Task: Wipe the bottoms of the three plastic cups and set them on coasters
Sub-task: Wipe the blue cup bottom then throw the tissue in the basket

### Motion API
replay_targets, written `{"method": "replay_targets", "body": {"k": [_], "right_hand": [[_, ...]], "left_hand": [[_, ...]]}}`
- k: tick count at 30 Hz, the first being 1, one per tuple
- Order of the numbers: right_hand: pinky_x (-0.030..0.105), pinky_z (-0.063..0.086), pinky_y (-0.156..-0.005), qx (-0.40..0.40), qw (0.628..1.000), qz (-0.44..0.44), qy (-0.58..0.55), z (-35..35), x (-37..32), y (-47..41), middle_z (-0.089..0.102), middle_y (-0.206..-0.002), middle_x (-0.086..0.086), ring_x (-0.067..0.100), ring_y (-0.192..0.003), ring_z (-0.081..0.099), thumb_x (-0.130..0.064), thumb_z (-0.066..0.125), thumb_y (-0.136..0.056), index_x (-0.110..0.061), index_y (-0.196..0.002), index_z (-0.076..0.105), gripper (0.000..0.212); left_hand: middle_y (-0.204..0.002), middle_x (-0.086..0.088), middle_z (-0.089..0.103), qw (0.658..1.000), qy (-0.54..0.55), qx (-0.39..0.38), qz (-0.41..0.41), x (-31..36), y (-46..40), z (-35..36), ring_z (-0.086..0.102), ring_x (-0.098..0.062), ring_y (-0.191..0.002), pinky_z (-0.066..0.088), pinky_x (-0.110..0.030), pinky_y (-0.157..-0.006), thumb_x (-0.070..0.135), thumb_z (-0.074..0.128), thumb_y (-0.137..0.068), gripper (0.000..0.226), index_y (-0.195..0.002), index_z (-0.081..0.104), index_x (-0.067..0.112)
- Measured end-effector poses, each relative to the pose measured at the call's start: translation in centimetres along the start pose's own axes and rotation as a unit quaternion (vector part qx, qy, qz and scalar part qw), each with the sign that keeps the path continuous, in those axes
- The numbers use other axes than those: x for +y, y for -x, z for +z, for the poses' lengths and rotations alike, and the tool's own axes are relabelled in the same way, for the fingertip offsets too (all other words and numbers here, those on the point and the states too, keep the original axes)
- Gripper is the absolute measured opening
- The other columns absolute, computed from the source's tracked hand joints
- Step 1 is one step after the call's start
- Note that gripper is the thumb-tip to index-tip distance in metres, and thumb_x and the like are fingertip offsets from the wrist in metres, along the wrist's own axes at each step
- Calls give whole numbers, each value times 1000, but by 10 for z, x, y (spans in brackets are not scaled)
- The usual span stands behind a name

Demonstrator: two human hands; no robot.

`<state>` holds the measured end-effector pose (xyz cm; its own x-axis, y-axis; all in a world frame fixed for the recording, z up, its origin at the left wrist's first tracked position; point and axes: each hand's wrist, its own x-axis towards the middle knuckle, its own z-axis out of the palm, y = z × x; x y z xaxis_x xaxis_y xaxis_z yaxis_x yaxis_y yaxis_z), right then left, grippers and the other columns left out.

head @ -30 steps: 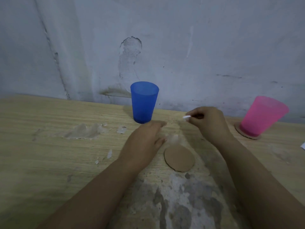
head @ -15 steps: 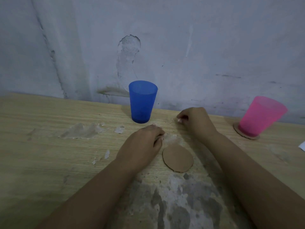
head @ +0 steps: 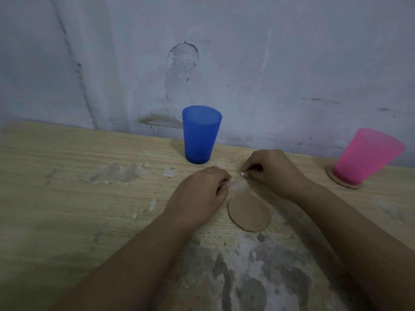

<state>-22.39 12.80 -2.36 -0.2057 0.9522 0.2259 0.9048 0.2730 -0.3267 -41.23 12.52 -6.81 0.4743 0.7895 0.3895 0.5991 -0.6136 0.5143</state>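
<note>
A blue plastic cup [head: 201, 135] stands upright on the bare wooden table [head: 67, 198] near the wall. At the far right a pink cup [head: 368, 156] sits on a cardboard coaster [head: 343, 184]. A second round coaster [head: 249, 213] lies bare just in front of my hands. My right hand [head: 274, 171] pinches a small white piece of tissue [head: 243, 174] low over the table. My left hand [head: 199, 194] rests on the table with its fingers curled at the pale, thin edge of the same tissue. No third cup is in view.
A scuffed blue-grey wall [head: 247, 63] rises directly behind the table. Pale patches of peeled surface [head: 116, 176] lie to the left, and a large worn grey area [head: 258, 277] spreads at the front.
My right hand has come down from above the table to its surface with the white piece. My left hand's fingers have curled in toward it. The cups and coasters have not moved.
</note>
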Motion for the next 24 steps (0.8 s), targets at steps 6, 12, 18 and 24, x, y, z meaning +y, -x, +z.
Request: {"method": "replay_targets", "body": {"k": [6,12,18,24], "right_hand": [[24,41,-80,40,995,73,55,1,22,-36,68,-98,15,27,-93,61,-3,59,-85,-1,-92,71,14],[0,38,-65,20,999,11,-39,6,1,-2,66,-77,-6,-1,-66,55,-8,72,-76,-13,-81,75,7],[14,40,-75,43,999,22,-5,15,3,-39,71,-94,8,16,-84,62,-5,63,-83,-6,-91,73,13],[38,45,-93,109,981,138,79,10,41,-48,66,-109,19,33,-103,58,5,50,-83,-1,-100,68,26]], "left_hand": [[-114,10,63,1000,2,-14,-11,1,1,-3,58,-7,-99,49,-30,-85,23,50,-92,25,-114,62,23],[-114,9,63,1000,-2,-7,-8,1,-1,-1,59,-9,-99,49,-31,-83,24,51,-91,24,-112,63,23],[-115,10,63,1000,-4,-10,-9,0,-1,-1,56,-6,-106,47,-26,-85,26,50,-92,25,-114,62,24],[-121,5,62,1000,-13,-11,-3,-4,0,0,46,-5,-123,40,-23,-89,27,48,-93,24,-114,61,23]]}}
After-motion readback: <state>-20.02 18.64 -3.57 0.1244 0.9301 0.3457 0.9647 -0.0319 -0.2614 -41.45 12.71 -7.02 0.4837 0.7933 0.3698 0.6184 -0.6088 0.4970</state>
